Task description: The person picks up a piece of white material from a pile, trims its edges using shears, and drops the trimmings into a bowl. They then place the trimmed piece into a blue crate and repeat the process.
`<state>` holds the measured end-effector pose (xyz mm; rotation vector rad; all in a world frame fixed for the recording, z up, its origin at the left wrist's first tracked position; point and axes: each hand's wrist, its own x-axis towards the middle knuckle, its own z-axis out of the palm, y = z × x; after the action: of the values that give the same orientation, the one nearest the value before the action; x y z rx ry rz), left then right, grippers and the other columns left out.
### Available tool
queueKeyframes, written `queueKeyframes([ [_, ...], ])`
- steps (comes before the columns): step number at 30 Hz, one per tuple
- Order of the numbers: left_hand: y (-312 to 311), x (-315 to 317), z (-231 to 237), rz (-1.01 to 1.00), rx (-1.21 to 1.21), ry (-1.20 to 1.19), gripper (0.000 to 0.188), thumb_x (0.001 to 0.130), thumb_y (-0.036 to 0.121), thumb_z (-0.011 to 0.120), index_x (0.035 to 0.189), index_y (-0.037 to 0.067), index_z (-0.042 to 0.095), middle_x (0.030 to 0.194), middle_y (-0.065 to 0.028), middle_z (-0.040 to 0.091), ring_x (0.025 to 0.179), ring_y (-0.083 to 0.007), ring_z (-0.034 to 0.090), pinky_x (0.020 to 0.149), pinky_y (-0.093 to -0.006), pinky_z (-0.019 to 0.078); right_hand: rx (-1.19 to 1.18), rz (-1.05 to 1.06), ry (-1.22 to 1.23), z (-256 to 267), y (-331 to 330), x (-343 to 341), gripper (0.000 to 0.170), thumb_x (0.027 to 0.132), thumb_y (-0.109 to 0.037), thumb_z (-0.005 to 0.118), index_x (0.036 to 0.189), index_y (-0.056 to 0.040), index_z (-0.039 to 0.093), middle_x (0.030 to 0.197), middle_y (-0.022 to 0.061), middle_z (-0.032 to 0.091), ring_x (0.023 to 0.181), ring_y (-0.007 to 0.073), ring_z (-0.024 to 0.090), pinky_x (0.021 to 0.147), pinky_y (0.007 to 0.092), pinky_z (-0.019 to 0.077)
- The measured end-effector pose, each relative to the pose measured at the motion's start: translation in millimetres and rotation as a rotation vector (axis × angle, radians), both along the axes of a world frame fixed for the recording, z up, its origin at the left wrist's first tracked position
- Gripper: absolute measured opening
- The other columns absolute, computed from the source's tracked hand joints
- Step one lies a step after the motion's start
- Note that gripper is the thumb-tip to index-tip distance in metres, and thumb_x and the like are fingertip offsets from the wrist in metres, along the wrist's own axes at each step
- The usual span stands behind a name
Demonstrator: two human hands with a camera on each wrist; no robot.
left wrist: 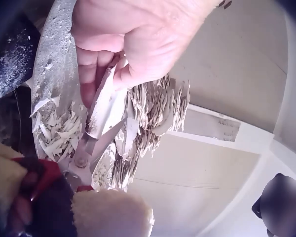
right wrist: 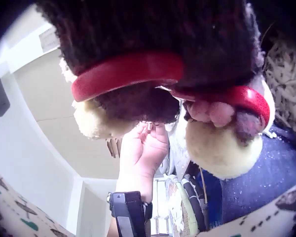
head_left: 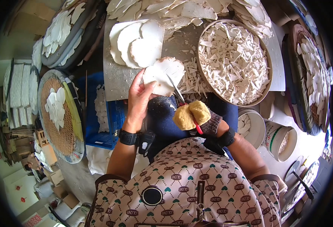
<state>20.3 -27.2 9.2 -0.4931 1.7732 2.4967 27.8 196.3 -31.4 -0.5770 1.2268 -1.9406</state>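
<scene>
My left hand (head_left: 139, 99) pinches a thin white slice (head_left: 162, 75) with a brownish edge between thumb and fingers, over the table's near edge. In my right hand (head_left: 214, 123), which wears a dark knitted glove, are red-handled scissors (left wrist: 81, 160). Thick yellow sponge padding (head_left: 192, 115) wraps around the scissor handles. The left wrist view has the parted blades at the slice's edge, one on each side of it. From the right wrist, the red handle loops (right wrist: 128, 74) show around the gloved fingers, and the slice is mostly hidden.
Several similar slices (head_left: 145, 45) lie on the metal table (head_left: 115, 81), with large piles (head_left: 178, 9) behind. A round tray (head_left: 270, 62) of white trimmings (head_left: 232, 60) stands right. A blue crate (head_left: 113, 113) is lower left, buckets (head_left: 255, 130) lower right, and a woven tray (head_left: 51, 126) far left.
</scene>
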Motion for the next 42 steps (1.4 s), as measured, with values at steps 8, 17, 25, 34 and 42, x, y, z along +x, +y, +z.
queueKeyframes([
  [8, -8.2, -7.2, 0.4, -0.101, -0.039, -0.049, 0.047, 0.087, 0.006, 0.054, 0.13, 0.002, 0.037, 0.109, -0.0129, 0.059, 0.092, -0.0194, 0.063, 0.074, -0.0339, 0.0565, 0.02, -0.002, -0.046, -6.4, -3.9, 4.6, 0.021, 0.086, -0.011, 0.059, 0.105, -0.0011, 0.057, 0.1, 0.0056, 0.062, 0.092, 0.0108, 0.058, 0.084, 0.0258, 0.0463],
  [17, -23.0, -23.2, 10.8, -0.034, 0.006, 0.081, 0.026, 0.087, 0.004, 0.054, 0.113, -0.001, 0.054, 0.109, -0.0098, 0.061, 0.097, -0.0172, 0.06, 0.086, -0.0312, 0.0495, 0.051, 0.014, -0.065, -5.5, 0.1, -0.3, 0.019, 0.084, -0.009, 0.058, 0.101, -0.002, 0.055, 0.099, 0.0099, 0.062, 0.089, 0.018, 0.06, 0.081, 0.0296, 0.0485],
  [25, -20.1, -31.7, -2.3, 0.023, -0.835, 0.635, 0.012, 0.078, -0.003, 0.063, 0.081, 0.007, 0.069, 0.133, -0.0139, 0.045, 0.118, -0.026, 0.048, 0.098, -0.0345, 0.0415, -0.456, 0.023, -0.81, -29.4, -15.3, 11.9, 0.03, 0.088, -0.005, 0.053, 0.117, -0.0036, 0.05, 0.112, 0.0108, 0.059, 0.102, 0.0179, 0.057, 0.09, 0.029, 0.0449],
  [34, -15.6, -23.6, -26.2, -0.041, -0.949, 0.666, 0.013, 0.076, -0.003, 0.064, 0.08, 0.008, 0.069, 0.129, -0.0166, 0.049, 0.119, -0.0277, 0.049, 0.096, -0.0355, 0.0433, 0.013, -0.103, 0.22, -25.5, -20.8, -1.0, 0.026, 0.086, -0.01, 0.057, 0.112, -0.0063, 0.054, 0.11, 0.009, 0.058, 0.102, 0.0197, 0.056, 0.091, 0.0309, 0.0429],
  [42, -11.9, -29.9, -31.1, -0.016, -0.984, 0.686, 0.013, 0.079, -0.005, 0.061, 0.084, 0.005, 0.068, 0.124, -0.0153, 0.053, 0.114, -0.0259, 0.052, 0.095, -0.0338, 0.0424, 0.065, -0.18, 0.099, -32.2, -20.9, 5.3, 0.024, 0.085, -0.012, 0.059, 0.109, -0.0078, 0.056, 0.104, 0.0069, 0.06, 0.098, 0.0202, 0.057, 0.087, 0.0298, 0.0449],
])
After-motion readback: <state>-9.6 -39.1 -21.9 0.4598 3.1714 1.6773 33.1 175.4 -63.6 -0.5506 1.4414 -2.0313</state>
